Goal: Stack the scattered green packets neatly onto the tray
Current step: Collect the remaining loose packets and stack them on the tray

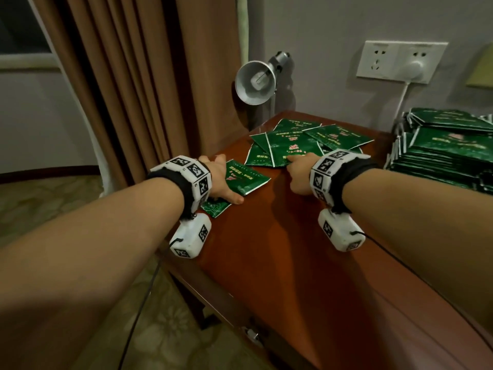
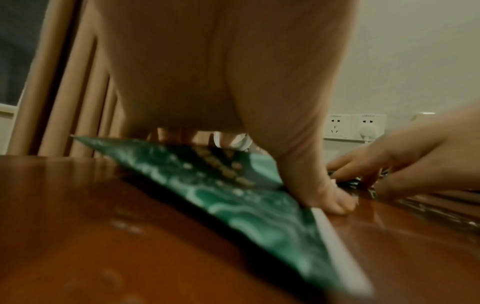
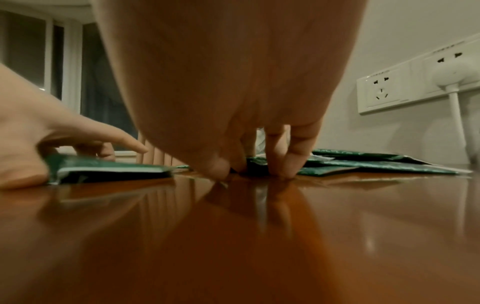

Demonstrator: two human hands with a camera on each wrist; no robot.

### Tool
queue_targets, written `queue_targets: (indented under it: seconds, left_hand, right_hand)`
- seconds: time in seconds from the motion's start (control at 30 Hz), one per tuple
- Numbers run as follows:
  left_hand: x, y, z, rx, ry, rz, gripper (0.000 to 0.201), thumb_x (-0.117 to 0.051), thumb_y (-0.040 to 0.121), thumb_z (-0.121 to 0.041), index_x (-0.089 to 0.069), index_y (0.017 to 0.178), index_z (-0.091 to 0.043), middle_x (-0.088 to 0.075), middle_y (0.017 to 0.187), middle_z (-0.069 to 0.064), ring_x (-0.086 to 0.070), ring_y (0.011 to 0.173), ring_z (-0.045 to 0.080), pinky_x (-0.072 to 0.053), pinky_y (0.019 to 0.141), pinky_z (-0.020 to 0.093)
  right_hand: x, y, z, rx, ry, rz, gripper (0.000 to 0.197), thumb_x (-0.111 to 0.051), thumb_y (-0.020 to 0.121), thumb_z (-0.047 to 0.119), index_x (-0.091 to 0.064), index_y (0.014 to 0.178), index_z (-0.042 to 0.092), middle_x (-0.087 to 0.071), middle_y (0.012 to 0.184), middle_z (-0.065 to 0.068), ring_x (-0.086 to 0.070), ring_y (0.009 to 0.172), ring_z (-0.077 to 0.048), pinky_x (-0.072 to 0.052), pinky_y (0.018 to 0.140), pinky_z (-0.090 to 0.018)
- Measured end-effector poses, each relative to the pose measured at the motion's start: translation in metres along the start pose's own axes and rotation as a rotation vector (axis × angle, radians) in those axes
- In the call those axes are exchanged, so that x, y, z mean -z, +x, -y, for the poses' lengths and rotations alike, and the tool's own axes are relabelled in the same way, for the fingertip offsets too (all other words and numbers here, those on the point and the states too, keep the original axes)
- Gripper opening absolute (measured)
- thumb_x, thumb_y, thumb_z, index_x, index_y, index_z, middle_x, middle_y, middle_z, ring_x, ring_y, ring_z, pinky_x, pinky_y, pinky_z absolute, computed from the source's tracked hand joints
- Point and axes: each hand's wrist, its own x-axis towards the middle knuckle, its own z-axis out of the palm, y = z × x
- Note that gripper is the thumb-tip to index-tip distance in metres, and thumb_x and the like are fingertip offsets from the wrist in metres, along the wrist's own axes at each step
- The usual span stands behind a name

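Several green packets [image 1: 286, 144] lie scattered and overlapping at the far end of the red-brown table [image 1: 280, 249]. My left hand [image 1: 222, 180] grips a small bunch of green packets [image 1: 246, 180] by the table's left edge, thumb [image 2: 335, 203] at their near edge and fingers over the far edge; they tilt up under the palm [image 2: 246, 205]. One more packet [image 1: 216, 208] sticks out beneath the wrist. My right hand [image 1: 297, 172] pinches the near edge of a packet in the scattered pile, fingertips [image 3: 283, 170] down at the table top. A tall stack of packets [image 1: 448, 148] stands at the right and hides any tray.
A silver clamp lamp [image 1: 256, 81] hangs at the table's far corner beside brown curtains [image 1: 149, 89]. A wall socket [image 1: 400, 60] with a white plug and cable sits above the stack. The table's left edge drops off just left of my left hand.
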Motion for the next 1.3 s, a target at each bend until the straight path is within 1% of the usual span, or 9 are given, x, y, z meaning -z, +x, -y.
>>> queue_targets:
  seconds: [0.13,0.3,0.47,0.63,0.77,0.87,1.0,1.1,1.3]
  left_hand:
    - [0.002,-0.009,-0.003,-0.015,-0.112,0.032,0.122,-0.076,0.067,-0.062,-0.006,0.151,-0.008,-0.044,0.144,0.015,-0.050,0.125,0.030,-0.044,0.099,0.039]
    - [-0.005,-0.031,0.000,-0.003,-0.231,-0.099,0.118,-0.081,0.057,-0.065,-0.018,0.143,-0.016,-0.048,0.130,0.015,-0.055,0.111,0.030,-0.050,0.087,0.039]
    - [0.002,-0.058,-0.012,-0.007,-0.345,-0.142,0.120,-0.075,0.053,-0.076,-0.012,0.145,-0.030,-0.031,0.136,0.016,-0.049,0.117,0.036,-0.045,0.100,0.045]
    - [0.026,-0.087,-0.040,-0.106,-0.503,-0.184,0.105,-0.079,0.068,-0.056,-0.013,0.147,-0.034,-0.027,0.133,0.014,-0.046,0.117,0.036,-0.039,0.099,0.034]
    - [0.045,-0.119,-0.071,-0.210,-0.577,-0.121,0.101,-0.074,0.077,-0.022,-0.007,0.149,-0.042,-0.023,0.128,0.013,-0.043,0.114,0.039,-0.042,0.093,0.034]
    - [0.056,-0.140,-0.089,-0.236,-0.631,-0.173,0.089,-0.061,0.083,-0.010,-0.011,0.150,-0.042,-0.021,0.132,0.015,-0.041,0.116,0.042,-0.039,0.098,0.035]
    - [0.066,-0.165,-0.107,-0.226,-0.589,-0.264,0.078,-0.054,0.087,-0.009,-0.018,0.150,-0.039,-0.023,0.138,0.017,-0.041,0.117,0.042,-0.038,0.099,0.037]
    - [0.067,-0.179,-0.123,-0.235,-0.517,-0.244,0.071,-0.051,0.089,-0.009,-0.022,0.149,-0.033,-0.021,0.141,0.020,-0.041,0.119,0.043,-0.039,0.090,0.035]
    - [0.052,-0.183,-0.146,-0.210,-0.362,-0.195,0.067,-0.056,0.084,-0.027,-0.031,0.146,-0.023,-0.022,0.146,0.021,-0.037,0.127,0.044,-0.037,0.108,0.048]
  right_hand:
    - [-0.008,-0.024,-0.005,0.033,0.062,-0.045,0.049,-0.042,0.077,0.028,-0.059,0.120,0.013,-0.048,0.138,-0.006,-0.054,0.116,-0.032,-0.050,0.095,-0.046]
    - [-0.013,-0.056,-0.008,0.069,0.165,-0.058,0.047,-0.040,0.077,0.029,-0.063,0.114,0.011,-0.062,0.121,-0.008,-0.063,0.104,-0.028,-0.055,0.088,-0.043]
    - [-0.009,-0.081,-0.008,0.091,0.243,-0.161,0.025,-0.045,0.086,0.018,-0.061,0.104,0.013,-0.062,0.104,-0.005,-0.063,0.084,-0.024,-0.057,0.071,-0.036]
    - [0.014,-0.126,-0.032,0.076,0.264,-0.309,0.023,-0.050,0.075,0.025,-0.064,0.092,0.018,-0.066,0.101,-0.004,-0.064,0.086,-0.026,-0.058,0.077,-0.041]
    - [0.027,-0.187,-0.066,-0.011,0.280,-0.493,0.041,-0.055,0.080,0.019,-0.066,0.119,0.023,-0.065,0.118,-0.003,-0.062,0.104,-0.028,-0.054,0.088,-0.041]
    - [0.028,-0.231,-0.088,-0.083,0.279,-0.628,0.035,-0.057,0.086,0.021,-0.068,0.118,0.030,-0.068,0.115,0.002,-0.063,0.101,-0.024,-0.054,0.086,-0.035]
    - [0.024,-0.272,-0.108,-0.170,0.358,-0.670,0.028,-0.060,0.086,0.012,-0.075,0.088,0.035,-0.071,0.100,0.003,-0.066,0.088,-0.022,-0.056,0.084,-0.035]
    - [0.011,-0.290,-0.117,-0.212,0.427,-0.676,0.030,-0.062,0.082,0.009,-0.066,0.070,0.036,-0.070,0.092,0.007,-0.066,0.087,-0.019,-0.055,0.081,-0.032]
    - [-0.018,-0.298,-0.125,-0.230,0.416,-0.566,0.023,-0.061,0.089,0.013,-0.072,0.103,0.027,-0.068,0.108,0.003,-0.064,0.097,-0.021,-0.053,0.090,-0.037]
